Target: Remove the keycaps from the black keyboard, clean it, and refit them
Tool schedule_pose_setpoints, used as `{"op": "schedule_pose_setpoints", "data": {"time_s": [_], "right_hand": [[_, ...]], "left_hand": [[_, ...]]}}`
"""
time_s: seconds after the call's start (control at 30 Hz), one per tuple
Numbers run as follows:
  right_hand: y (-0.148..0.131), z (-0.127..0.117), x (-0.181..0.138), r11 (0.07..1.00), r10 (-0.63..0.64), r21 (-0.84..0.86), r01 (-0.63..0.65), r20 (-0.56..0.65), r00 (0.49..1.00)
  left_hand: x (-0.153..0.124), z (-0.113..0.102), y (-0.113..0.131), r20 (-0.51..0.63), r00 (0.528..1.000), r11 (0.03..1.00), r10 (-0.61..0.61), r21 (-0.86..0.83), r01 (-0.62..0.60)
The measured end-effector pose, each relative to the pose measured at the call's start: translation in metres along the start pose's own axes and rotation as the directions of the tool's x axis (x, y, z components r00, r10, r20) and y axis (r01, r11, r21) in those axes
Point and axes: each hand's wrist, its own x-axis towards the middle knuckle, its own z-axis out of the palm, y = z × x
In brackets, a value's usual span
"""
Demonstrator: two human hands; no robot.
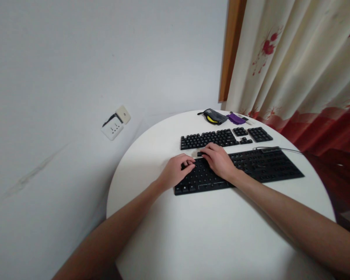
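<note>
A black keyboard (268, 165) lies on the round white table, many of its key positions bare of caps. A few keycaps (184, 188) sit in its near left corner. My left hand (175, 171) is over the keyboard's left end, thumb and fingers curled together; whatever is between the fingertips is hidden. My right hand (217, 160) reaches across the keyboard's upper left part, its fingertips closed at a small black keycap (200, 154) by the far edge. Behind the keyboard, loose black keycaps (211, 138) are laid out in rows like a keyboard.
A grey and black pouch (214, 116) with a yellow patch lies at the table's far side, beside a purple cloth (236, 118). The keyboard's cable (291, 150) runs off to the right. A wall socket (112, 127) is at the left, a curtain (297, 62) at the right.
</note>
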Motion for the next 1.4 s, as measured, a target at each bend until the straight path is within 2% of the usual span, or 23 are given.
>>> {"op": "schedule_pose_setpoints", "data": {"time_s": [0.1,0.23,0.37,0.47,0.57,0.7,0.8,1.0,1.13,1.4], "right_hand": [[-0.005,-0.003,-0.002,0.991,-0.115,0.07,0.116,-0.023,0.993],[-0.013,-0.003,-0.007,0.958,-0.203,0.195,0.211,-0.061,0.977],[-0.017,-0.014,-0.006,0.954,-0.245,0.168,0.248,-0.036,0.969],[-0.013,-0.035,-0.001,0.961,-0.243,0.143,0.238,0.016,0.97],[-0.005,-0.06,-0.001,0.96,-0.22,0.194,0.203,0.07,0.973],[0.001,-0.08,-0.017,0.955,-0.197,0.237,0.179,0.055,0.979],[0.003,-0.084,-0.033,0.95,-0.181,0.266,0.164,0.038,0.983],[0.008,-0.086,-0.046,0.947,-0.166,0.294,0.131,0.098,0.981],[0.011,-0.087,-0.045,0.952,-0.134,0.284,0.112,0.058,0.989],[0.012,-0.089,-0.047,0.95,-0.109,0.298,0.089,0.051,0.993]], "left_hand": [[0.0,0.001,-0.003,-0.071,0.997,1.0,0.014,0.004,-0.013],[0.001,0.0,-0.004,-0.091,0.993,0.997,0.078,0.028,-0.076],[0.001,-0.003,-0.002,-0.125,0.977,0.983,0.174,0.079,-0.165],[0.0,-0.007,0.0,-0.185,0.967,0.983,0.178,0.078,-0.166],[-0.001,-0.01,0.005,-0.241,0.954,0.983,0.181,0.044,-0.176],[-0.003,-0.01,0.013,-0.256,0.939,0.972,0.231,0.023,-0.233],[-0.006,-0.006,0.019,-0.226,0.94,0.966,0.256,0.041,-0.254],[-0.01,0.001,0.022,-0.154,0.953,0.966,0.26,0.035,-0.257],[-0.009,0.002,0.022,-0.166,0.954,0.968,0.25,0.056,-0.244],[-0.007,-0.001,0.025,-0.203,0.938,0.96,0.281,0.051,-0.276]]}}
